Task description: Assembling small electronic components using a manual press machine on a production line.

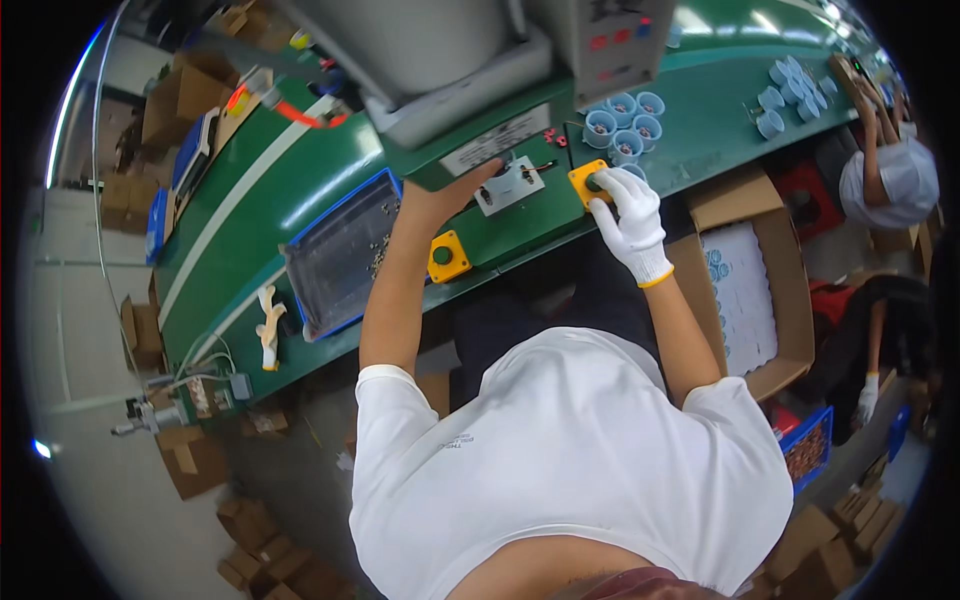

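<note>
My right hand (633, 222), in a white knitted glove with a yellow cuff, lies over a yellow push-button box (579, 188). Its fingers are bent and somewhat apart, with the tips at the green button. Bare, my left hand (440, 203) reaches under the green and grey machine head (470, 130), beside a metal fixture plate (509, 187). The head hides part of its fingers, and whether they hold anything does not show. A second yellow button box (449, 257) sits close to my left forearm.
Light-blue cups (622, 148) with small parts inside stand beyond my right hand. A blue-rimmed tray (340, 255) and a loose glove (269, 328) lie left on the green bench. An open carton (790, 290) is at my right. Another person (890, 180) sits farther right.
</note>
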### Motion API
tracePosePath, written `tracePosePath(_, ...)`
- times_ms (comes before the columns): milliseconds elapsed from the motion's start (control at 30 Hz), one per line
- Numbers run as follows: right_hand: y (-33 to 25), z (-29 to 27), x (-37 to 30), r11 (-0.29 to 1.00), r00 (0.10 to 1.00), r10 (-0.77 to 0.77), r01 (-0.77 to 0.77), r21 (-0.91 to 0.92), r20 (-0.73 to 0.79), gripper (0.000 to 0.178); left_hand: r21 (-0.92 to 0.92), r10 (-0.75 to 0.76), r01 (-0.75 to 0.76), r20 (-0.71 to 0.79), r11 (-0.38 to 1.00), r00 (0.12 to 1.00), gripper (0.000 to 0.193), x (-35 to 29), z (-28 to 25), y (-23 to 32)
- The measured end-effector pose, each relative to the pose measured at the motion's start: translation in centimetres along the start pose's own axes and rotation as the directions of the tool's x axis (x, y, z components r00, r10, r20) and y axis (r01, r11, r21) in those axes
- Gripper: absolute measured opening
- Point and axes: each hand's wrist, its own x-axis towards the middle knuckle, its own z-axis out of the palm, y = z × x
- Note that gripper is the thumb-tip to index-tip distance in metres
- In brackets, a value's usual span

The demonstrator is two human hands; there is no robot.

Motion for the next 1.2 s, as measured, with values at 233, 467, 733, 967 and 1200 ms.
tracePosePath(233,0.2,-1.6,0.9,0.999,0.985,0.042,-0.04,-0.012,0.168,0.026,0.261,-0.062,0.043,0.064,0.964,0.996,0.035,-0.2,-0.4,0.2)
tracePosePath(467,-4.2,-12.1,10.8,0.806,0.988,-0.057,0.132,0.577,-0.146,0.086,0.123,-0.218,0.204,0.116,0.971,0.969,0.039,1.8,-0.2,1.8)
tracePosePath(733,-12.1,-17.5,19.4,0.653,0.922,-0.363,0.357,0.668,-0.137,0.067,-0.106,0.083,-0.13,-0.366,0.986,0.927,0.028,-9.2,2.3,-6.5)
tracePosePath(967,-14.2,-18.4,20.7,0.812,0.943,-0.329,0.311,0.493,-0.053,0.052,-0.209,-0.041,-0.076,-0.507,0.975,0.861,0.03,-10.9,4.1,-6.8)
tracePosePath(1200,-12.9,-17.2,19.4,0.881,0.953,-0.301,0.295,0.37,-0.041,0.038,0.136,0.025,0.031,-0.387,0.99,0.922,0.018,-14.2,6.7,-10.5)
